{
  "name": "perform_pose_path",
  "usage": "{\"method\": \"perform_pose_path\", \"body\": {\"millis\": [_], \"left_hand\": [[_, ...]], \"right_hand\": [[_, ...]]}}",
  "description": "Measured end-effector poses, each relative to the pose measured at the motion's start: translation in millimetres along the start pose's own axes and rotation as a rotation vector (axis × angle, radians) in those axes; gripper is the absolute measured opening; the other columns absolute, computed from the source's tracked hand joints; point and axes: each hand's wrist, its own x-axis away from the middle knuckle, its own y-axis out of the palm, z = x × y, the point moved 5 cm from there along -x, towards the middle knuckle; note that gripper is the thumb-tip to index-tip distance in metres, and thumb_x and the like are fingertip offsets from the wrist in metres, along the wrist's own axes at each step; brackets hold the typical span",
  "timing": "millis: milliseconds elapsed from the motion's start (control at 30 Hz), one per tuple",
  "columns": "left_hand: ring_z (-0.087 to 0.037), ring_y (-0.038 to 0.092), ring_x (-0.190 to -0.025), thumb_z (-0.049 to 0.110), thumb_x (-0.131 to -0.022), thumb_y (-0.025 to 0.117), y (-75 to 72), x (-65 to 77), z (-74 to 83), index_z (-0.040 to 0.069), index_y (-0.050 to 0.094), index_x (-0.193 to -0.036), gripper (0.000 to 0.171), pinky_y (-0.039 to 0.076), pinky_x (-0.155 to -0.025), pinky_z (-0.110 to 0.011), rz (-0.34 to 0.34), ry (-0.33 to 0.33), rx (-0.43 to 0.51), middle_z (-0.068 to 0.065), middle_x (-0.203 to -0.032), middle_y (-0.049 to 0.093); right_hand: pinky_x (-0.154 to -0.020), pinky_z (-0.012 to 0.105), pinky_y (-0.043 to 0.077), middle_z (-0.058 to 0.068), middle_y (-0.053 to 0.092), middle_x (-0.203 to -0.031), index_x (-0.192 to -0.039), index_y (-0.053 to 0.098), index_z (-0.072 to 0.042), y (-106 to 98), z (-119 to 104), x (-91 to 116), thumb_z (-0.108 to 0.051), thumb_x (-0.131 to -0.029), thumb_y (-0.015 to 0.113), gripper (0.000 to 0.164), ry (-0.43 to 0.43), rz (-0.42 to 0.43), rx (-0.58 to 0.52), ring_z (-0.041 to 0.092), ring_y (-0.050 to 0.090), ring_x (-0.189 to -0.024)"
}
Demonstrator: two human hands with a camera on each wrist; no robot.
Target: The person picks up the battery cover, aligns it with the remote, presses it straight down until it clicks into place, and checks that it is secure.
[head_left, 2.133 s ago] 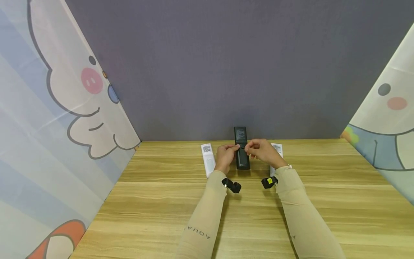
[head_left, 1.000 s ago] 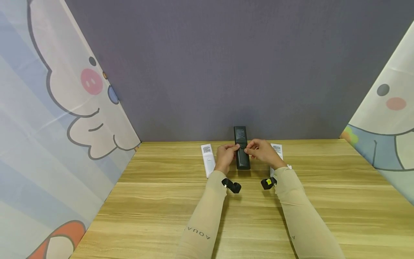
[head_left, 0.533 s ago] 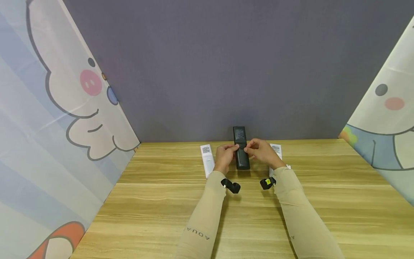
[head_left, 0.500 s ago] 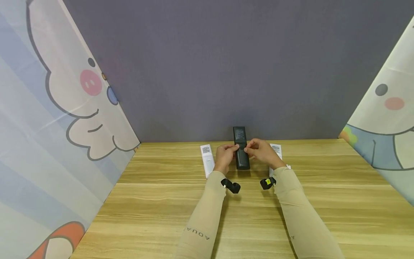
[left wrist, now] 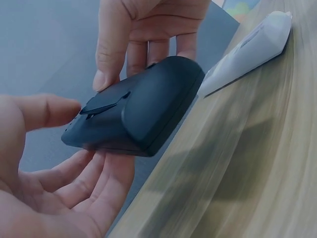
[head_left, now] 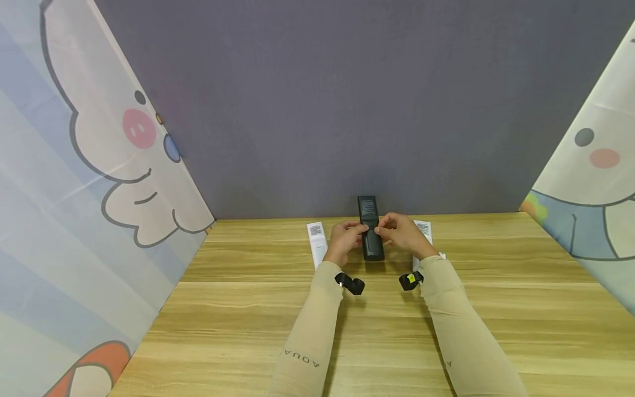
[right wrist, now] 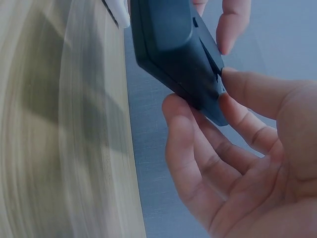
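Note:
A black remote control (head_left: 369, 208) is held back side up over the wooden table, its label at the far end. My left hand (head_left: 345, 240) grips it from the left, fingers under it and thumb at the end of the battery cover. From the other side my right hand (head_left: 403, 234) holds it, thumb at the cover's end and fingers at the side and underneath. In the left wrist view the battery cover (left wrist: 106, 105) stands slightly raised, with a thin gap along its edge. The battery compartment beneath is hidden.
A white remote control (head_left: 317, 242) with a printed code lies left of the hands. Another white remote control (head_left: 423, 227) lies to the right, partly behind the right wrist. A grey panel (head_left: 317, 110) rises at the table's (head_left: 238, 309) back edge.
My left wrist has shifted slightly left and the left thumb has moved a little nearer along the black remote control. The remote control's far end has dipped slightly. My right hand stays nearly still.

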Motion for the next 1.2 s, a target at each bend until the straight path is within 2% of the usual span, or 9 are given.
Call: {"method": "perform_pose_path", "body": {"millis": [167,367,800,900,1067,1200], "left_hand": [[-0.013,0.063,-0.080,0.017,-0.089,0.077,-0.6,2.1,2.1,0.005,0.066,-0.127,0.041,0.057,-0.097,-0.048,-0.035,-0.011,-0.001,-0.003,-0.097,0.070],[-0.012,0.061,-0.076,0.015,-0.088,0.077,-0.4,2.2,2.5,0.004,0.066,-0.126,0.041,0.057,-0.095,-0.049,-0.040,-0.003,0.003,-0.001,-0.092,0.069],[-0.012,0.063,-0.078,0.014,-0.089,0.077,-0.9,1.9,2.5,0.003,0.064,-0.130,0.044,0.056,-0.098,-0.050,-0.052,0.007,-0.001,-0.004,-0.097,0.071],[-0.011,0.062,-0.078,0.014,-0.090,0.077,-0.3,1.8,2.7,0.002,0.064,-0.130,0.044,0.057,-0.096,-0.048,-0.052,0.012,-0.003,-0.004,-0.098,0.072],[-0.012,0.063,-0.077,0.012,-0.090,0.076,0.6,1.3,2.1,0.001,0.065,-0.128,0.041,0.061,-0.083,-0.037,-0.055,0.021,-0.001,-0.006,-0.098,0.073],[-0.011,0.064,-0.077,0.012,-0.090,0.077,1.0,0.8,1.4,0.001,0.065,-0.127,0.040,0.061,-0.079,-0.033,-0.055,0.020,0.006,-0.006,-0.099,0.074]], "right_hand": [[-0.079,0.051,0.060,0.022,0.069,-0.116,-0.114,0.059,-0.004,-0.5,1.0,-1.2,-0.023,-0.103,0.063,0.022,0.004,0.003,0.000,0.042,0.071,-0.097],[-0.077,0.051,0.060,0.021,0.069,-0.114,-0.112,0.060,-0.004,-0.5,1.1,-1.6,-0.023,-0.103,0.064,0.022,0.005,0.005,-0.008,0.041,0.071,-0.095],[-0.077,0.051,0.060,0.021,0.068,-0.115,-0.112,0.060,-0.005,-0.1,-0.3,-2.3,-0.023,-0.103,0.064,0.020,0.012,0.016,0.004,0.039,0.072,-0.093],[-0.077,0.051,0.061,0.021,0.067,-0.115,-0.112,0.059,-0.005,0.0,0.1,-2.2,-0.023,-0.103,0.064,0.020,0.014,0.020,0.008,0.038,0.072,-0.093],[-0.077,0.050,0.060,0.021,0.068,-0.115,-0.111,0.059,-0.004,-0.5,1.2,-1.5,-0.022,-0.103,0.064,0.020,0.020,0.022,0.013,0.038,0.071,-0.094],[-0.076,0.049,0.060,0.021,0.068,-0.114,-0.111,0.059,-0.003,-0.7,1.1,-1.3,-0.022,-0.102,0.064,0.021,0.013,0.022,0.012,0.039,0.071,-0.094]]}}
